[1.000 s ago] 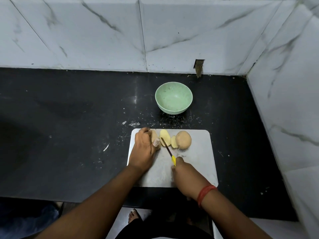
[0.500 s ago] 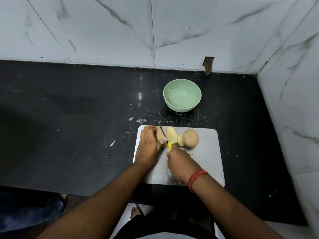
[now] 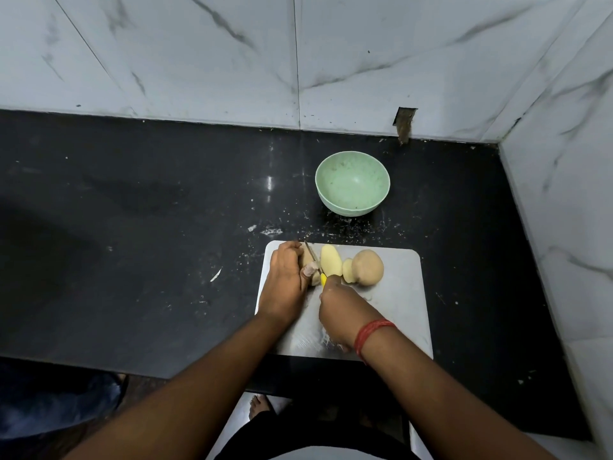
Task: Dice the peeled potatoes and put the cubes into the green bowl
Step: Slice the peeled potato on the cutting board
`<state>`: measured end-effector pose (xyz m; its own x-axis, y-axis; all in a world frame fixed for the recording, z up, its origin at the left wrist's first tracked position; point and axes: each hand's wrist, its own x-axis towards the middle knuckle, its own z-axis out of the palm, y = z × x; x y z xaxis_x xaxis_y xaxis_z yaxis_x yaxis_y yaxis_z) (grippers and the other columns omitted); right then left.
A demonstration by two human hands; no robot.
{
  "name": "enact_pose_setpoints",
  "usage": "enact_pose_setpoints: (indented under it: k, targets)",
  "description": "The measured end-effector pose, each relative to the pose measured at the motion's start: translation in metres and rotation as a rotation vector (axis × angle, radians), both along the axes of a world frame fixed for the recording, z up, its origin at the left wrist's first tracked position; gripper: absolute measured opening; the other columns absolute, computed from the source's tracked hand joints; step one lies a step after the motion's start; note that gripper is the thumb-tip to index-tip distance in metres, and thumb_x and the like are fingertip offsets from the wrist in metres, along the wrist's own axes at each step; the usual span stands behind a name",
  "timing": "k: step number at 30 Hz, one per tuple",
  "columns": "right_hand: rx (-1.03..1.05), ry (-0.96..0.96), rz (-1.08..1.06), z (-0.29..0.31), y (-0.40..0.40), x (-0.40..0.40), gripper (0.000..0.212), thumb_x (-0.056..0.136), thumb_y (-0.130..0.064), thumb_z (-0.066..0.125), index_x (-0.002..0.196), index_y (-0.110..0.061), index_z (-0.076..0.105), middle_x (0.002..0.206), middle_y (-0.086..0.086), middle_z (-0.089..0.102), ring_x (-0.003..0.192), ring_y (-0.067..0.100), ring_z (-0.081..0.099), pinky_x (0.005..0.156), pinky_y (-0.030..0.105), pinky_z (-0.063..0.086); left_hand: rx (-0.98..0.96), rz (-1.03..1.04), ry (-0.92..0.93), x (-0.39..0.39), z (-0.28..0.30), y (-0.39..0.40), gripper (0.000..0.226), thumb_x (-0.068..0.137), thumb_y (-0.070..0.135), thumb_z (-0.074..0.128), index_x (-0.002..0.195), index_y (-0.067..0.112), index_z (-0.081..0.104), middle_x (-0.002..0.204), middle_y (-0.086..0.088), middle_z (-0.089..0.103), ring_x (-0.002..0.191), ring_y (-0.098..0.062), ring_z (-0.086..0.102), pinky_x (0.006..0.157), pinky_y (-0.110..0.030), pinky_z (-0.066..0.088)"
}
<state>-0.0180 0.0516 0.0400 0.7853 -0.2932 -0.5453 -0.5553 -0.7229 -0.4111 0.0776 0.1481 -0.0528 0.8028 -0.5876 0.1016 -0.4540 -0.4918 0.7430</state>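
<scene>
Both hands grip: left hand (image 3: 284,283) fingers curled on potato piece (image 3: 306,260), right hand (image 3: 343,312) holding knife (image 3: 315,260) (yellow handle).

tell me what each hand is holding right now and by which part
The right hand grips a knife by its yellow handle. The left hand holds a potato piece from above, against the cutting board.

You've got bare counter (image 3: 132,227) all left of the cutting board (image 3: 398,310). Right of board, side wall (image 3: 564,227) sits close, tight gap. Behind board, green bowl (image 3: 352,207) stands apart, w/ a free strip betw. On board, potato pieces (image 3: 331,265) and whole potato (image 3: 368,267) crowd the far edge; near-right part is open.
</scene>
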Motion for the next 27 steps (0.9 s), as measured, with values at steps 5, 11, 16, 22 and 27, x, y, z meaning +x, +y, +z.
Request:
enact_pose_setpoints:
  k: [5, 11, 16, 22, 27]
  targets:
    - [0.028, 0.077, -0.009, 0.019, -0.002, 0.011, 0.036, 0.097, -0.008, 0.043, 0.131, 0.004, 0.040, 0.100, 0.015, 0.052, 0.100, 0.036, 0.059, 0.077, 0.029, 0.043, -0.006, 0.021, 0.000, -0.001, 0.002, -0.001, 0.061, 0.099, 0.056, 0.037, 0.115, -0.001, 0.055, 0.117, -0.013, 0.049, 0.106, -0.027, 0.049, 0.090, -0.038, 0.043]
    - [-0.025, 0.200, 0.171, 0.053, -0.001, 0.009, 0.039, 0.088, 0.014, 0.045, 0.127, 0.014, 0.042, 0.128, 0.026, 0.047, 0.068, 0.022, 0.050, 0.052, 0.023, 0.033, -0.007, 0.053, -0.060, -0.001, 0.001, -0.003, 0.052, 0.100, 0.052, 0.040, 0.107, 0.002, 0.054, 0.107, -0.011, 0.048, 0.098, -0.026, 0.046, 0.084, -0.035, 0.038]
    - [-0.067, 0.251, 0.266, 0.053, -0.006, 0.016, 0.043, 0.088, 0.014, 0.047, 0.130, 0.012, 0.038, 0.109, 0.018, 0.053, 0.059, 0.023, 0.049, 0.026, 0.018, 0.027, -0.017, 0.044, -0.110, -0.001, -0.001, -0.003, 0.046, 0.101, 0.048, 0.042, 0.101, 0.004, 0.054, 0.102, -0.010, 0.047, 0.094, -0.026, 0.043, 0.081, -0.037, 0.037]
    - [-0.026, 0.258, 0.279, 0.052, -0.013, 0.023, 0.017, 0.093, 0.009, 0.043, 0.104, -0.001, 0.052, 0.068, 0.008, 0.041, 0.049, 0.018, 0.043, 0.031, 0.023, 0.036, -0.053, 0.055, -0.143, -0.001, 0.003, -0.004, 0.054, 0.104, 0.059, 0.035, 0.097, 0.008, 0.052, 0.100, -0.007, 0.046, 0.091, -0.021, 0.040, 0.079, -0.036, 0.036]
    - [0.091, 0.316, 0.231, 0.051, -0.020, 0.025, 0.020, 0.090, 0.017, 0.035, 0.090, 0.002, 0.048, 0.061, 0.017, 0.049, 0.042, 0.023, 0.045, 0.031, 0.019, 0.036, -0.047, 0.050, -0.156, 0.000, 0.001, -0.004, 0.062, 0.104, 0.062, 0.030, 0.099, 0.006, 0.054, 0.104, -0.010, 0.050, 0.094, -0.027, 0.045, 0.082, -0.039, 0.037]
